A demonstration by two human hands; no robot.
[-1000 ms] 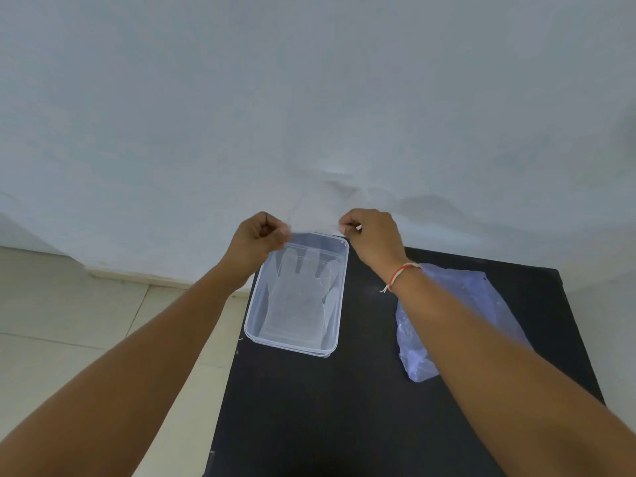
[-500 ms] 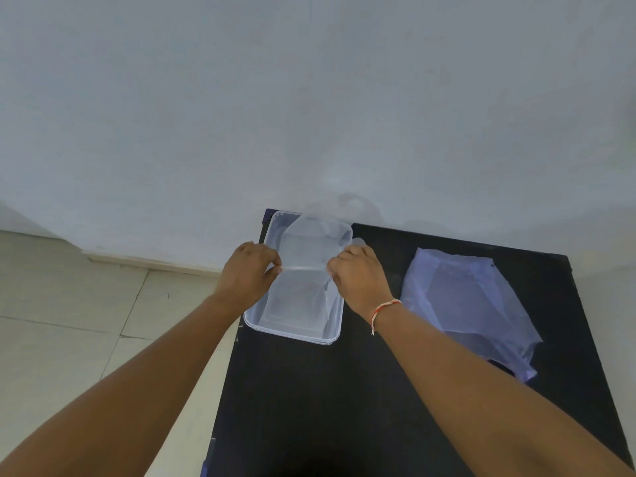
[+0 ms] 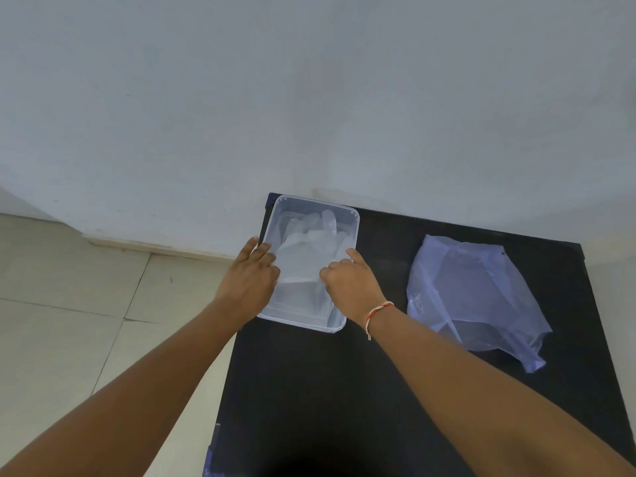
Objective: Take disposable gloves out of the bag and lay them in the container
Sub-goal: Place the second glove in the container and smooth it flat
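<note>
Glove being laid flat in the container

A thin, filmy clear disposable glove [image 3: 303,259] lies inside the rectangular translucent container [image 3: 354,222] at the tabletop's [image 3: 344,390] far left. The left hand [image 3: 249,280] rests with fingers spread on its left edge; the right hand [image 3: 347,284] pinches its right edge. The slick film could cling and lift out. The crinkled bluish bag [image 3: 471,297] lies to the right.

A clear rectangular plastic container [image 3: 351,215] holding translucent whitish plastic gloves [image 3: 303,256] sits on a matte black tabletop [image 3: 309,390]. The crumpled thin plastic bag [image 3: 475,297] is pale bluish-lilac. A twisted red-and-white thread bracelet [image 3: 377,313] circles one wrist.
</note>
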